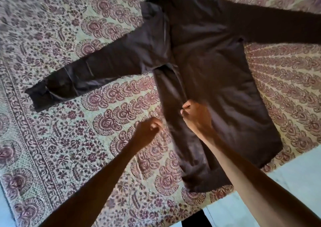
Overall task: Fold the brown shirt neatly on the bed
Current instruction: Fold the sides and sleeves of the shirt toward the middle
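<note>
Brown shirt (pixel 217 73) lies spread out on the bed (pixel 52 139), over a bedspread (pixel 278 87) printed with maroon flowers. Its collar end points away from the person and its hem toward them. At the left of the view, one sleeve (pixel 83 77) stretches diagonally across the bedspread, with its cuff farthest left. A strip along the shirt's left side is folded in over the body.

The left hand (pixel 149 127) hovers just beside the shirt's left edge. Its fingers (pixel 155 125) are curled into a loose fist, and blur hides whether they hold any cloth. To its right, the right hand (pixel 194 113) is on the shirt's middle, its fingers (pixel 185 108) pinching the folded edge.

The other sleeve (pixel 278 26) runs off to the right. Pale floor (pixel 295 174) shows at the lower right, past the bed's edge.
</note>
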